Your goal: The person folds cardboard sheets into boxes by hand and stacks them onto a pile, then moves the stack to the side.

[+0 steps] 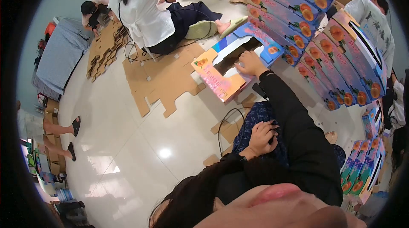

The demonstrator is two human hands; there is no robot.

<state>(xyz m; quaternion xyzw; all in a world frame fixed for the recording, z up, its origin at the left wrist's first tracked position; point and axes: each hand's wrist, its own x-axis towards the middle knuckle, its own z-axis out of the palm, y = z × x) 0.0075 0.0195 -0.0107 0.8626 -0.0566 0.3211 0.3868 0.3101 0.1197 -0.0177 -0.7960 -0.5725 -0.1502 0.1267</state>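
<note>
My right hand [250, 63], at the end of a black sleeve, is at a printed cardboard box [209, 76] with orange fruit pictures. Its bent fingers grip the white inner edge of the dark opening in the box top. The box sits on the floor in front of me, partly over flat brown cardboard. My left hand [260, 137] rests on my knee, over dark blue patterned cloth [254, 116]. Its fingers curl closed around something dark that I cannot make out.
Stacked fruit-printed boxes [304, 19] rise at the right, with more boxes [362, 166] lower down. Flat brown cardboard [159, 79] lies on the tiles. A person in white [147, 12] sits ahead; others are around the room. A black cable [220, 132] loops near my knee.
</note>
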